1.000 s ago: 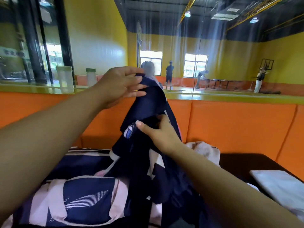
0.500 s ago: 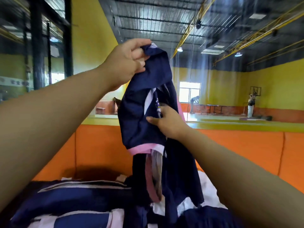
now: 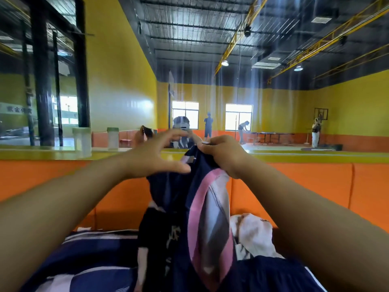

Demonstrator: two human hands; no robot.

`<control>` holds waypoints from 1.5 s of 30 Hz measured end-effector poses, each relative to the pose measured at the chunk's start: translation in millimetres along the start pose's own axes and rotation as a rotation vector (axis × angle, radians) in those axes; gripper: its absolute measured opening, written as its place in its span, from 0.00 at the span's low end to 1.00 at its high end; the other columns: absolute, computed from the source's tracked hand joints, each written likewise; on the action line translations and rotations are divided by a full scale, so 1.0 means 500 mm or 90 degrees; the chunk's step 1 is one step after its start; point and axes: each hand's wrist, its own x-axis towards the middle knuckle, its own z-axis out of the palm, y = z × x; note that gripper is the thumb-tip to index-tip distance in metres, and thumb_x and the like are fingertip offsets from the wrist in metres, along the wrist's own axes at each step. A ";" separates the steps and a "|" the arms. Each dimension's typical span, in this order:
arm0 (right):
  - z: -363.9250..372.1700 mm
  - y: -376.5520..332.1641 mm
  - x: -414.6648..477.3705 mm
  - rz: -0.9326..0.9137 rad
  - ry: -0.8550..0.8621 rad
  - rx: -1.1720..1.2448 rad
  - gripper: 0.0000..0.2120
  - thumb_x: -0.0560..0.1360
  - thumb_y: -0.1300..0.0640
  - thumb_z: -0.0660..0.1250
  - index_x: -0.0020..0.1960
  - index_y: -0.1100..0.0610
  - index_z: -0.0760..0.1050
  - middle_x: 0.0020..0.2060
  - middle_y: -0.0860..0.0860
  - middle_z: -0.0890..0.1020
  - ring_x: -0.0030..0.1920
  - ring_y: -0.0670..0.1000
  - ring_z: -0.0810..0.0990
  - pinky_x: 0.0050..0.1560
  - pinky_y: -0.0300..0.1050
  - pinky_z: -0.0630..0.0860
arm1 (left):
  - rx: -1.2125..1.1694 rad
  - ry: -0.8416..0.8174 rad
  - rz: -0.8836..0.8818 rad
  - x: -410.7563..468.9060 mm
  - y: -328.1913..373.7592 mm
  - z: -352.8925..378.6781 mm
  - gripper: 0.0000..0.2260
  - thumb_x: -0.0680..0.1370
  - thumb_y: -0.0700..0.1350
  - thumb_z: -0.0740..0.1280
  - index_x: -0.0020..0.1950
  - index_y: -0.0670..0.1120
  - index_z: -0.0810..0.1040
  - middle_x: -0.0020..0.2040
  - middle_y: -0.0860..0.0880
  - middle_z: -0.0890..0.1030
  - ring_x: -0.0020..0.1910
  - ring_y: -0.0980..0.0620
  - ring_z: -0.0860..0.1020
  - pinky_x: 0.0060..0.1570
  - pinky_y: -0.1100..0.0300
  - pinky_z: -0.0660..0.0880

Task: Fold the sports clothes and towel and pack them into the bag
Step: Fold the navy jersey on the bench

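A navy sports shirt (image 3: 174,209) with pink and white trim hangs in front of me, lifted off the pile. My right hand (image 3: 223,153) grips its top edge with curled fingers. My left hand (image 3: 160,157) is spread beside it, fingers straight and thumb out, touching the cloth's upper left edge without holding it. A second navy and white garment (image 3: 88,268) lies flat below on the left. A crumpled white towel (image 3: 252,237) sits lower right behind the shirt. No bag is in view.
An orange padded wall (image 3: 294,186) with a yellow ledge (image 3: 315,158) runs across in front. Two white containers with green lids (image 3: 82,141) stand on the ledge at left. Beyond is a hall with several people far off.
My left hand has let go of the shirt's top and opened. My right hand has moved up and taken the top edge. The view has dropped lower.
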 end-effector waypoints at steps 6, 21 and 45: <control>-0.004 -0.009 -0.015 0.084 -0.032 0.211 0.02 0.78 0.64 0.63 0.47 0.61 0.74 0.21 0.46 0.78 0.25 0.44 0.75 0.30 0.34 0.73 | 0.022 -0.049 -0.002 -0.023 -0.006 0.081 0.36 0.63 0.50 0.80 0.61 0.63 0.61 0.61 0.58 0.67 0.53 0.57 0.75 0.52 0.52 0.78; -0.039 0.073 -0.134 0.091 -0.174 -0.001 0.23 0.71 0.53 0.73 0.64 0.52 0.70 0.53 0.49 0.80 0.51 0.50 0.81 0.48 0.47 0.78 | -0.044 0.309 -0.004 0.038 -0.024 0.083 0.08 0.77 0.45 0.67 0.45 0.41 0.80 0.43 0.44 0.83 0.44 0.49 0.81 0.44 0.53 0.75; -0.243 -0.072 -0.030 -0.078 0.170 -0.153 0.10 0.73 0.50 0.67 0.40 0.57 0.74 0.36 0.51 0.76 0.38 0.50 0.73 0.43 0.46 0.67 | -0.151 0.380 -0.142 0.028 0.066 -0.143 0.08 0.75 0.42 0.68 0.41 0.37 0.74 0.34 0.44 0.73 0.32 0.48 0.70 0.32 0.60 0.70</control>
